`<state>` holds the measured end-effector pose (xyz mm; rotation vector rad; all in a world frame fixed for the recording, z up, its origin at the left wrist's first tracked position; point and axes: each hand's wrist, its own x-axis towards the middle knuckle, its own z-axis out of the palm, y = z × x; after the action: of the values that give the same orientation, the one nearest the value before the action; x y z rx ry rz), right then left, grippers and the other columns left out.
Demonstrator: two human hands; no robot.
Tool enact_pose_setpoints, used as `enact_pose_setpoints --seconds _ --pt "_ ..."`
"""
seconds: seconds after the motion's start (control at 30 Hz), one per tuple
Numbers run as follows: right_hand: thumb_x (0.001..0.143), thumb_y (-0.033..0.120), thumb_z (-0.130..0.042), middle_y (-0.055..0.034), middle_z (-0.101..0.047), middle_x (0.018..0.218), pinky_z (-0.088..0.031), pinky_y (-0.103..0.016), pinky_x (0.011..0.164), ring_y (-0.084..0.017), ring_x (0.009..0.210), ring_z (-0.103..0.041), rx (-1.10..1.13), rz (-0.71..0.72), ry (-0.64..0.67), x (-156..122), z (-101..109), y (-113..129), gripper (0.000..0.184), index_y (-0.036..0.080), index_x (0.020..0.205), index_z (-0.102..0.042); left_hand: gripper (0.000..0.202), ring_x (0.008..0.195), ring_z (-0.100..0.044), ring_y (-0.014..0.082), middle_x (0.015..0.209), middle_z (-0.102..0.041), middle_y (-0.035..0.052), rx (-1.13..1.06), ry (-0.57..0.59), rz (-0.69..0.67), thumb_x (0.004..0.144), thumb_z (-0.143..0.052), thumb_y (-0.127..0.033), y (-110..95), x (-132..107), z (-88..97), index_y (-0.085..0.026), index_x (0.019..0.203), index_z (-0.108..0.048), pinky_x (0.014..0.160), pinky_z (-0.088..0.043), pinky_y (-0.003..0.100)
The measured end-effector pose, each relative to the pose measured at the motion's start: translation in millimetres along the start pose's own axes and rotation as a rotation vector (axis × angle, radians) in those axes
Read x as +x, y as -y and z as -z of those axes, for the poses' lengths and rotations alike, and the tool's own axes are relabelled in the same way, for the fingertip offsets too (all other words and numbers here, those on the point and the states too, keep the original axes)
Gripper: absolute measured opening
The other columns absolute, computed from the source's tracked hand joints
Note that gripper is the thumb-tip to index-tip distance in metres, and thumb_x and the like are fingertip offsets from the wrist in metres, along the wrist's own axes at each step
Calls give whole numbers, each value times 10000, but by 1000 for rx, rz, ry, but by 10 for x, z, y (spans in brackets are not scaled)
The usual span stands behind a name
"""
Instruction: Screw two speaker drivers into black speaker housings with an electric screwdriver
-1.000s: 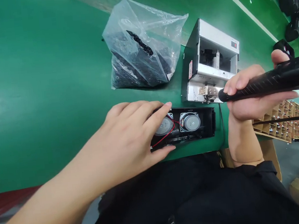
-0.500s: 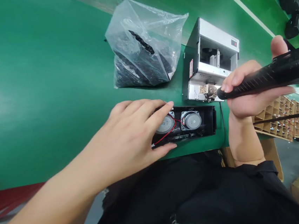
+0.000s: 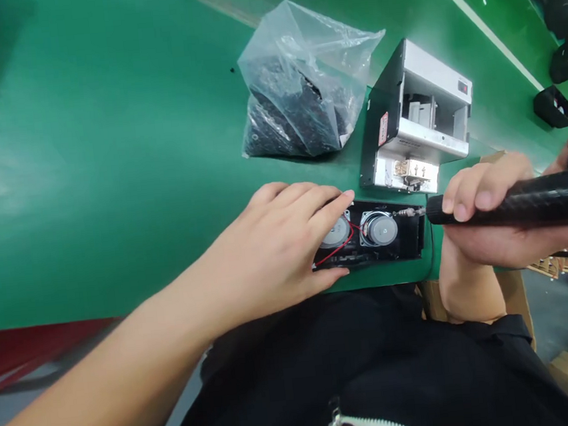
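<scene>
1. The table (image 3: 108, 156) has a smooth, matt green covering with a soft sheen.
2. The bag (image 3: 309, 56) is clear, glossy, crinkled plastic film.
3. The screwdriver (image 3: 514, 207) has a black, finely textured matt grip and a bright metal bit.
4. The speaker housing (image 3: 412, 244) is black plastic, slightly glossy.
5. The speaker backs (image 3: 383, 229) are smooth grey metal.
6. The feeder box (image 3: 431, 71) is matt grey casing with bare metal parts.
</scene>
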<state>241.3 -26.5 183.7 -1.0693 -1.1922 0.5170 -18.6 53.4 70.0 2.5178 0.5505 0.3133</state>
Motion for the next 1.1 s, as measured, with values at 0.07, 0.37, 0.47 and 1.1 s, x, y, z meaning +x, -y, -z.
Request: enact_pose_setpoints --seconds 0.07,0.37,0.47,1.1 --pt "1091 926 -628 74 -646 719 -615 -285 501 -141 482 -614 40 -50 6 -74 -38 -16 519 535 1311 -889 932 1538 -727 512 1713 -758 242 -7 7 12 936 -945 -479 -9 22 10 -212 1779 -651 1287 -587 669" --pt "1101 924 -604 74 -720 709 -623 -289 465 -160 456 -636 101 63 58 -232 -265 -528 639 499 1523 -827 929 1463 -759 507 1623 -800 255 0 -66 8 925 -918 -520 -60 39 -43 -137 1740 -689 1242 -587 645" --pt "1128 990 -295 77 -640 633 -534 -241 385 -134 362 -513 97 205 86 -214 -306 -701 888 438 1600 -806 934 1431 -770 520 1592 -811 273 -1 -79 -7 913 -918 -506 -78 50 -44 -99 1723 -692 1207 -593 655" --pt "1046 1086 -184 66 -646 665 -458 -262 344 -138 344 -451 67 220 81 -239 -311 -917 1034 421 1616 -734 919 1427 -774 534 1626 -796 283 -20 -60 -26 948 -886 -535 -67 59 -13 -91 1729 -694 1143 -600 662"
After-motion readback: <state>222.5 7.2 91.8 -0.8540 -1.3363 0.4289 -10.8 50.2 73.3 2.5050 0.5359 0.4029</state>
